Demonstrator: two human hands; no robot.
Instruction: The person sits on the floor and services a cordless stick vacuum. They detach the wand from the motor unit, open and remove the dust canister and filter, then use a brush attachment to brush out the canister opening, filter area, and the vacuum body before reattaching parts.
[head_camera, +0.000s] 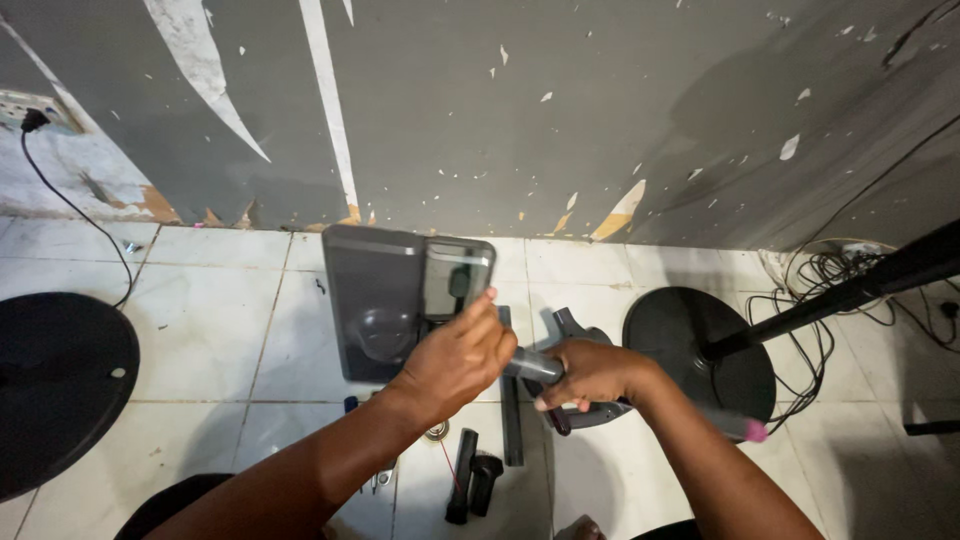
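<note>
My left hand is closed in a fist around one end of a short grey tube. It hovers over the near right corner of a dark grey rectangular plastic panel that lies on the floor tiles. My right hand grips the other end of the tube, just above a grey multi-armed plastic piece. A dark handle-like part sticks out below my right hand's fingers. What the tube joins inside the hands is hidden.
A round black stand base with a black pole sits right, near tangled cables. Another black disc lies left. Black cylinders, a grey bar, a metal tool and a pink-tipped rod lie near me. The grey wall stands ahead.
</note>
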